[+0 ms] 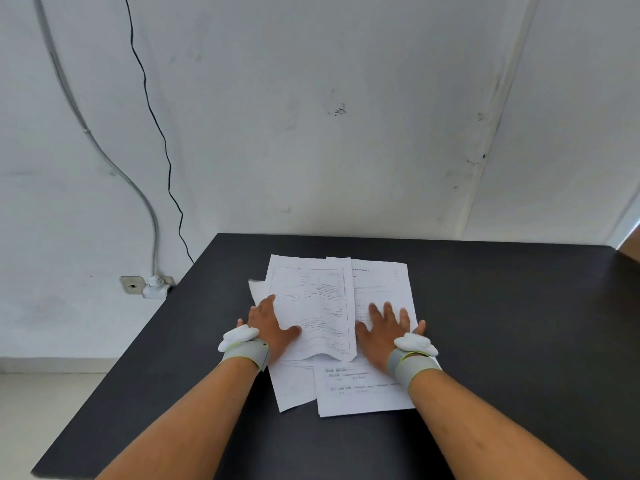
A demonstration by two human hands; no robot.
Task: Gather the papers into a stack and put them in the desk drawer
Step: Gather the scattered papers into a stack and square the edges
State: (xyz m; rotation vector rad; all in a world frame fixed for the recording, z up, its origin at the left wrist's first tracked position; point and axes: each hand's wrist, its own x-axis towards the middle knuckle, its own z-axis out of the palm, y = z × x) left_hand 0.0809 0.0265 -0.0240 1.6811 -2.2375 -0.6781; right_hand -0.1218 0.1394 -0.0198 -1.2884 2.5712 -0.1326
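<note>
Several white printed papers lie overlapping in a loose pile in the middle of the black desk (512, 327). The top sheet (313, 303) is bowed, and its near edge is lifted off the pile. My left hand (266, 323) grips that sheet at its left edge, thumb on top and most fingers hidden beneath it. My right hand (381, 329) lies flat with fingers spread on the right sheet (381, 282). Two more sheets stick out toward me, the near sheet (360, 391) and the left one (291, 386). No drawer is in view.
The desk stands against a white wall, and its left edge runs diagonally toward me. A wall socket with a white plug (152, 287) sits left of the desk's far corner, with a grey conduit and a thin black cable (162, 140) running up the wall. Floor shows at the left.
</note>
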